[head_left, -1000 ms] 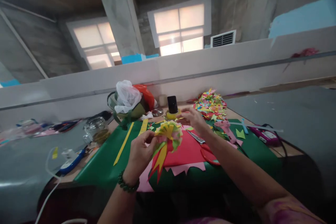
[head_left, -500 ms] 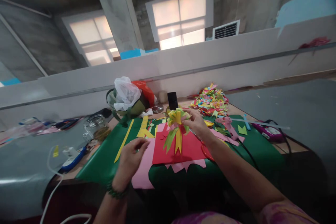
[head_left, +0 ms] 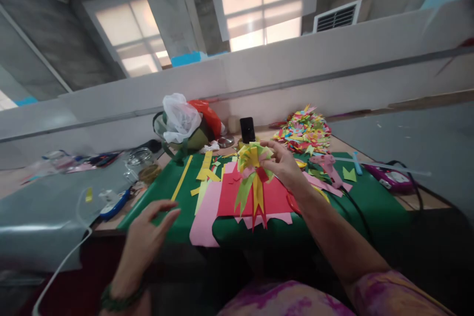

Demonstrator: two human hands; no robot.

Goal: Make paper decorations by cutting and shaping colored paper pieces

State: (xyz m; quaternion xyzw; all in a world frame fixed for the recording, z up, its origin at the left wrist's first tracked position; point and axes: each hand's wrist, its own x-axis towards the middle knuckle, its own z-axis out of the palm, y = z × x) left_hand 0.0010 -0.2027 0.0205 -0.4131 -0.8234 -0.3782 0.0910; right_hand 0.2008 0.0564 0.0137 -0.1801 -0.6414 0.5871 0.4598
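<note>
Between the fingers and thumb of my right hand [head_left: 283,165] is a paper rosette [head_left: 251,158], yellow and green, with notched green, yellow and red tails hanging down. It is held upright above a red sheet [head_left: 227,202]. My left hand [head_left: 148,234] is in the air near the front left of the green mat [head_left: 166,207]; its thumb and fingers are apart and nothing is in them. A pink sheet [head_left: 203,227] lies partly under the red one. Red-handled scissors [head_left: 292,203] lie beside my right forearm, which partly hides them.
A pink glue gun [head_left: 328,165] with its cable lies at right, near a purple device [head_left: 390,177]. Behind it is a heap of paper pieces [head_left: 303,131]. A phone [head_left: 247,130] stands at the back. A bag [head_left: 192,138], yellow strips [head_left: 181,177] and a blue power strip [head_left: 114,206] are at left.
My left hand has moved left and down, away from the rosette, and its fingers have spread. My right hand still holds the rosette. The view has shifted slightly.
</note>
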